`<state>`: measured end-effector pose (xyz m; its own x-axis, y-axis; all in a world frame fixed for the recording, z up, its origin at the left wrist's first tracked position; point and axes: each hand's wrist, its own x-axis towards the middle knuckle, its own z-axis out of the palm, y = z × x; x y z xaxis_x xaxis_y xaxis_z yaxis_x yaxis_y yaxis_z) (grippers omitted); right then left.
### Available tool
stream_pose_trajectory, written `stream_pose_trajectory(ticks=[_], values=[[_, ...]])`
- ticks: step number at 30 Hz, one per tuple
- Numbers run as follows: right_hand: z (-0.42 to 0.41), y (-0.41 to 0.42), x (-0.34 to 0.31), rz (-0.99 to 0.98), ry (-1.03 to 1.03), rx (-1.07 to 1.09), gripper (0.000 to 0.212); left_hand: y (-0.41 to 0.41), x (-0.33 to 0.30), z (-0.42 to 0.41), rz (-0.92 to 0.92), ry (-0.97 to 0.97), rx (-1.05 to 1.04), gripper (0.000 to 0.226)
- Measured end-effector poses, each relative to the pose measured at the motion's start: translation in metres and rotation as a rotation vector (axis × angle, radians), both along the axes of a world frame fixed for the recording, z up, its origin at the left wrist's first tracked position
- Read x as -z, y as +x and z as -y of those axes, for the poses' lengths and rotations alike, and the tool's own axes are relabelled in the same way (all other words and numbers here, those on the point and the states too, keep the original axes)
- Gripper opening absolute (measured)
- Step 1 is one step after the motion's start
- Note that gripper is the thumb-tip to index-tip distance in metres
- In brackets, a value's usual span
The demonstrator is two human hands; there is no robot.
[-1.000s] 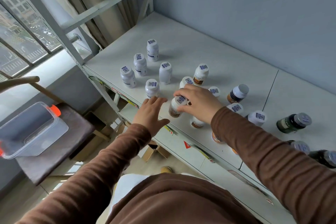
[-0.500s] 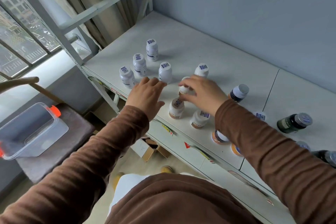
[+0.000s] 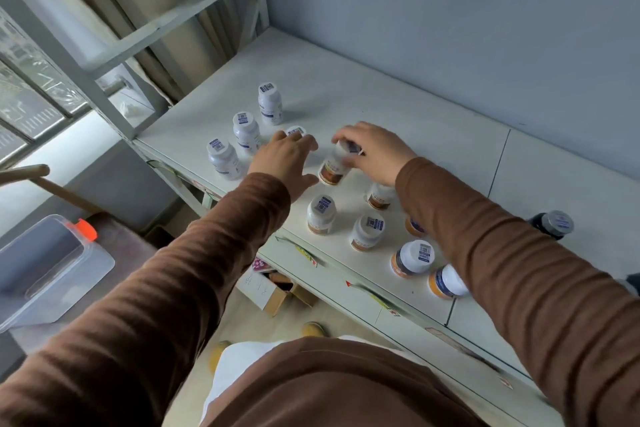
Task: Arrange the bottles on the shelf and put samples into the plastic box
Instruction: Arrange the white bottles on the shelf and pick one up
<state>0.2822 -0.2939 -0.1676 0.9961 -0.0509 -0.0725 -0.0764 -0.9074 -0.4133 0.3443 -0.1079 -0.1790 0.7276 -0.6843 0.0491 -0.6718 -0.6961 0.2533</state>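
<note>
Pinching the cap of a tilted brown-label bottle mid-shelf with our right hand, while our left hand hovers spread and empty just beside it. Looks like light, rigid, smooth plastic, so we'd grip low on the body. Neighbours crowd the shelf front edge; open room lies toward the wall.

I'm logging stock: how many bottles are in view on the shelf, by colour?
White bottles with blue print: 4
White-capped bottles with brown or orange labels: 7, one in the right hand
Dark bottles with grey caps: 1
Total: 12 clearly seen; the right sleeve may hide more.
</note>
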Motion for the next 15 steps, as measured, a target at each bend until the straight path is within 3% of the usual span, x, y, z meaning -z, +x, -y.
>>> stream_pose_trajectory(ticks=[4, 8, 10, 12, 15], values=[[0.010, -0.002, -0.044, 0.109, 0.340, 0.145, 0.030, -0.003, -0.009, 0.002, -0.280, -0.366, -0.049, 0.050], [0.005, 0.005, -0.072, 0.200, 0.456, 0.307, 0.056, -0.007, -0.030, 0.009, -0.942, -0.805, -0.062, 0.042], [-0.001, 0.010, -0.081, 0.230, 0.497, 0.342, 0.054, -0.007, -0.037, 0.011, -1.323, -0.961, -0.035, 0.044], [-0.007, 0.013, -0.087, 0.251, 0.526, 0.346, 0.050, -0.007, -0.041, 0.012, -1.629, -1.057, -0.026, 0.052], [-0.010, 0.018, -0.091, 0.274, 0.497, 0.315, 0.048, -0.002, -0.041, 0.012, -1.735, -1.030, 0.033, 0.060]])
